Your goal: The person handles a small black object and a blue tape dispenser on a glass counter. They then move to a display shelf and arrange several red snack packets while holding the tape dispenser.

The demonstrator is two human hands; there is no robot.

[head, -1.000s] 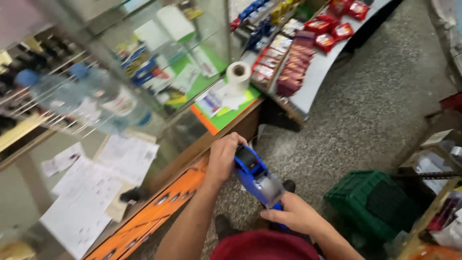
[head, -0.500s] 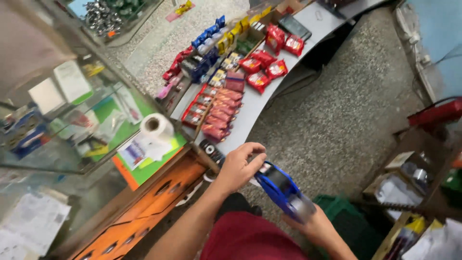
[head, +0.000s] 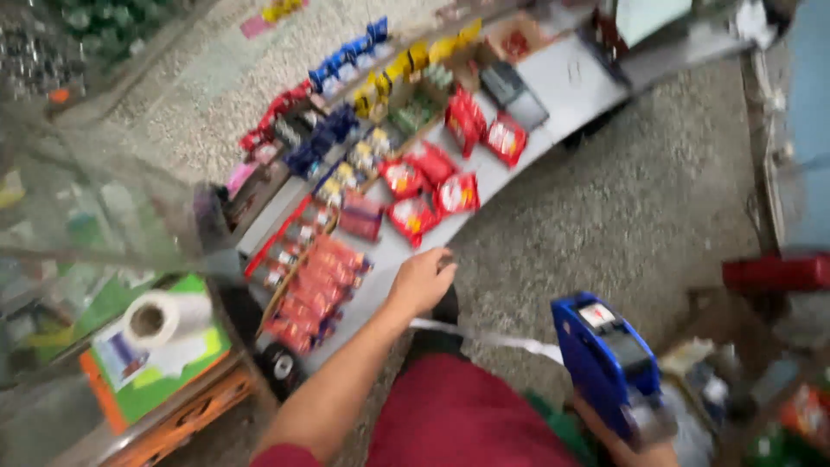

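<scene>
My right hand (head: 624, 448) grips a blue price-label gun (head: 608, 363) at the lower right, its nose pointing up and left. A white label strip (head: 488, 337) stretches from the gun's front leftward and ends under my left wrist. My left hand (head: 422, 281) is out in front with its fingers curled, over the edge of a grey shelf (head: 566, 78). It appears to be pulling the strip. Rows of red snack packets (head: 432, 195) lie on that shelf just beyond the hand. My dark red clothing (head: 467, 415) fills the bottom middle.
Blue and yellow packets (head: 380, 73) line the shelf's far side. At the left a glass counter (head: 104, 242) holds a white tape roll (head: 160, 318) on green paper, with an orange crate (head: 186, 415) below. The speckled floor (head: 640, 207) lies to the right, with red and mixed goods at the right edge.
The view has swung right and down the shelf. My left hand has left the label gun and moved up and left, drawing the white strip out. The gun has dropped to the lower right.
</scene>
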